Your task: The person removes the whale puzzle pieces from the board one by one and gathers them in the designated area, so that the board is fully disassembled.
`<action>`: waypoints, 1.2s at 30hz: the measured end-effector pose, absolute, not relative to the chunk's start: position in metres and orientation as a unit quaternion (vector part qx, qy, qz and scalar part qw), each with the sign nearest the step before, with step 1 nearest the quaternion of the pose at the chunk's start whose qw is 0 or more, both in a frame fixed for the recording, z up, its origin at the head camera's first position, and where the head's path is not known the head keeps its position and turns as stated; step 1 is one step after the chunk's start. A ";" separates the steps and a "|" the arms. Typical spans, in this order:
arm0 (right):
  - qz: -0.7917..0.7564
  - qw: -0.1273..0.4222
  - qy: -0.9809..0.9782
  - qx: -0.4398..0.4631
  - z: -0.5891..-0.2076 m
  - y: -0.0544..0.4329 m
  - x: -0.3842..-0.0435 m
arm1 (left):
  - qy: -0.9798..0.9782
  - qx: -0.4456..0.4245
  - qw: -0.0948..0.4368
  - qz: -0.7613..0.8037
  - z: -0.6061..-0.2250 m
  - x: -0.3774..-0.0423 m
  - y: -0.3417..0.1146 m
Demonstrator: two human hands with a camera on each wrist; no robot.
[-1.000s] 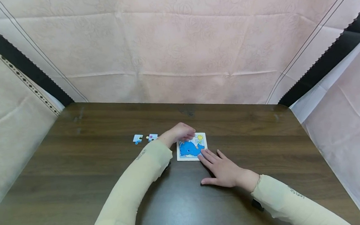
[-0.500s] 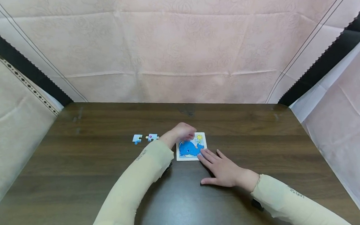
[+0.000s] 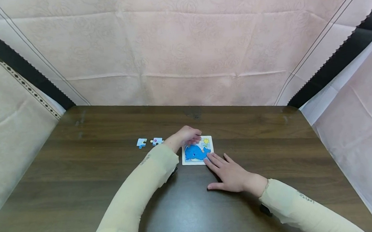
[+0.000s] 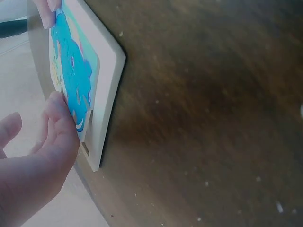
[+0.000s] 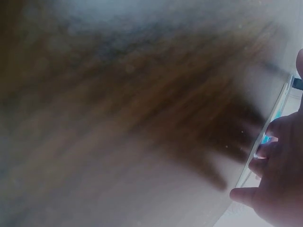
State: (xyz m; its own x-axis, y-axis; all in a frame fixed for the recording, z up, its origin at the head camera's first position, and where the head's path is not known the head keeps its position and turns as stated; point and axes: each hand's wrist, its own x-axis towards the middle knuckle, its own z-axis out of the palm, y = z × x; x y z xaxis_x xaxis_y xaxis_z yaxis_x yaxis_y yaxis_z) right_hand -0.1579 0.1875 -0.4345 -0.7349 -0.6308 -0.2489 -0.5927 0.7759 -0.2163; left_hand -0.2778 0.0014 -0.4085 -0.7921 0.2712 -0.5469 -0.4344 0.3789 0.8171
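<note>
A small square jigsaw puzzle (image 3: pixel 195 153) in a white frame, with a blue whale and a yellow sun, lies on the table. My left hand (image 3: pixel 188 136) reaches over its upper left part, hiding that area. In the left wrist view, bent fingertips (image 4: pixel 57 97) touch the picture's edge while the thumb (image 4: pixel 11 128) stays apart. Near those fingers a piece's edge (image 4: pixel 83 128) shows beside a narrow gap in the frame. My right hand (image 3: pixel 229 173) lies spread flat, its fingertips resting on the puzzle's lower right corner.
Two loose jigsaw pieces lie left of the left wrist: one pale blue piece (image 3: pixel 141 143) and another piece (image 3: pixel 157 141) partly beside the sleeve. The brown wooden table (image 3: pixel 110 134) ends at a pale cloth (image 3: pixel 185 59) hung behind and at both sides.
The left fingers have shifted very slightly over the puzzle's upper left part. The right hand and the loose pieces have stayed put.
</note>
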 end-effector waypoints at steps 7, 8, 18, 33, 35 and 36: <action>-0.065 0.153 0.929 -0.330 -0.435 0.188 -0.158 | 0.748 -0.070 0.326 0.574 -0.411 -0.282 0.005; -0.064 0.153 0.930 -0.329 -0.435 0.188 -0.158 | 0.745 -0.071 0.327 0.577 -0.411 -0.282 0.005; -0.064 0.154 0.930 -0.328 -0.433 0.187 -0.158 | 0.728 -0.065 0.334 0.595 -0.408 -0.280 0.009; -0.067 0.157 0.929 -0.327 -0.435 0.189 -0.160 | 0.698 -0.068 0.333 0.630 -0.412 -0.282 0.009; -0.067 0.157 0.929 -0.327 -0.435 0.188 -0.160 | 0.701 -0.057 0.333 0.628 -0.415 -0.282 0.008; -0.067 0.157 0.930 -0.327 -0.435 0.188 -0.159 | 0.711 -0.046 0.329 0.620 -0.416 -0.282 0.008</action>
